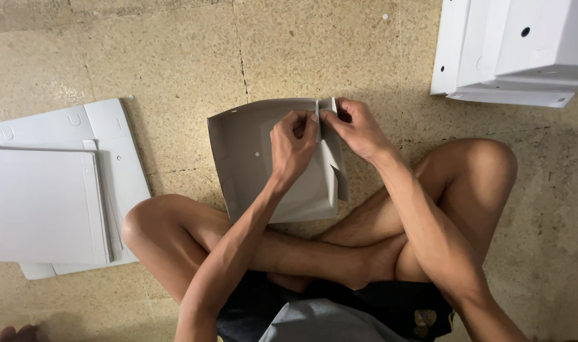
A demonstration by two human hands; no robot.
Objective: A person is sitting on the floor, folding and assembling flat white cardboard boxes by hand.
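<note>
Together, both hands [293, 147] [359, 126] on smooth, half-folded grey cardboard box [251, 152].

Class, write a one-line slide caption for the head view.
Seated cross-legged, left hand and right hand pinch a corner flap of a grey cardboard box.

A stack of flat white cardboard sheets [54, 196] was laid on the speckled beige floor [175, 57] at the left, with small punched holes and U-shaped cuts visible in the lower sheets. A pile of folded white boxes [511, 50] was seen at the upper right corner. A crack line was noted across the floor.
</note>
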